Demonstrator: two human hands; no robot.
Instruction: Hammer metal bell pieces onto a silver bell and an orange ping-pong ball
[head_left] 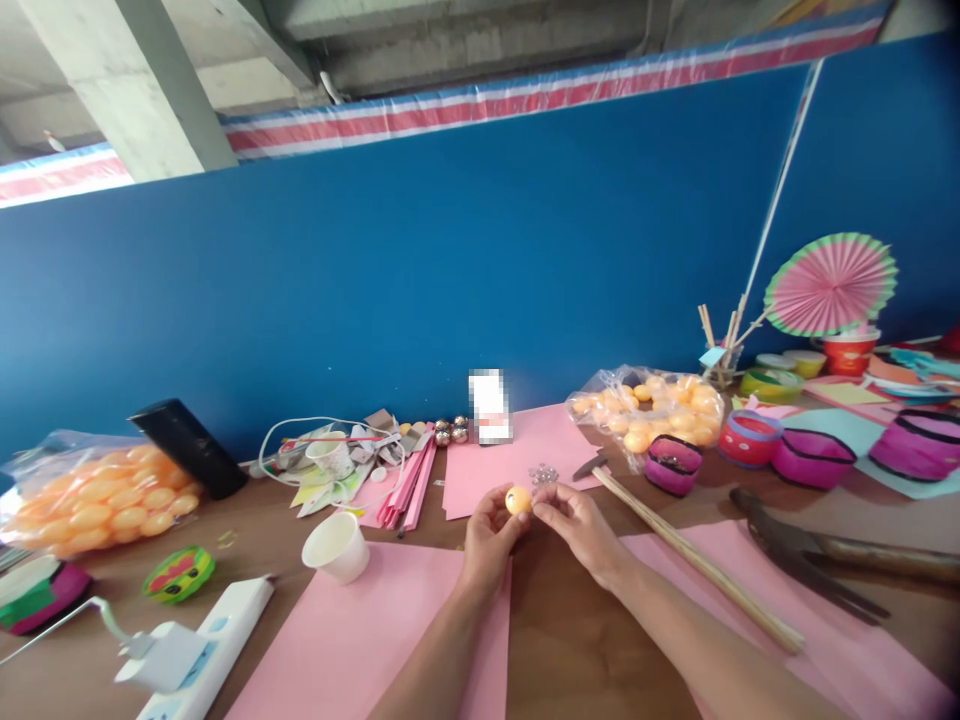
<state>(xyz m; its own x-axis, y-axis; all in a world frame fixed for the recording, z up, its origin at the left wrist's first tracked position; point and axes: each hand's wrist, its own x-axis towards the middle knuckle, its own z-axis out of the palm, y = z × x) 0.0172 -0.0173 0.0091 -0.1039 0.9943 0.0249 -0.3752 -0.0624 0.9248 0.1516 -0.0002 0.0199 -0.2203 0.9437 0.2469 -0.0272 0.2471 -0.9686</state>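
Note:
My left hand [487, 530] pinches a small orange ball [518, 501], which looks like a table-tennis ball with a dark-and-white eye-like spot on its upper left. Close by its right side, my right hand [576, 525] has its thumb and fingertips pressed together; whatever they hold is too small to make out. Just beyond the hands, a cluster of tiny clear and silvery pieces [543, 473] lies on a pink sheet [480, 480]. More orange balls [675, 405] fill a clear plastic bag at the back right.
Left of my hands stand a white paper cup [336, 546], a power strip [217, 640] and a second bag of orange balls [112, 505]. To the right lie a wooden-handled hammer [697, 560], a pick-like tool [810, 560] and purple containers [673, 464]. A blue partition [465, 250] rises behind.

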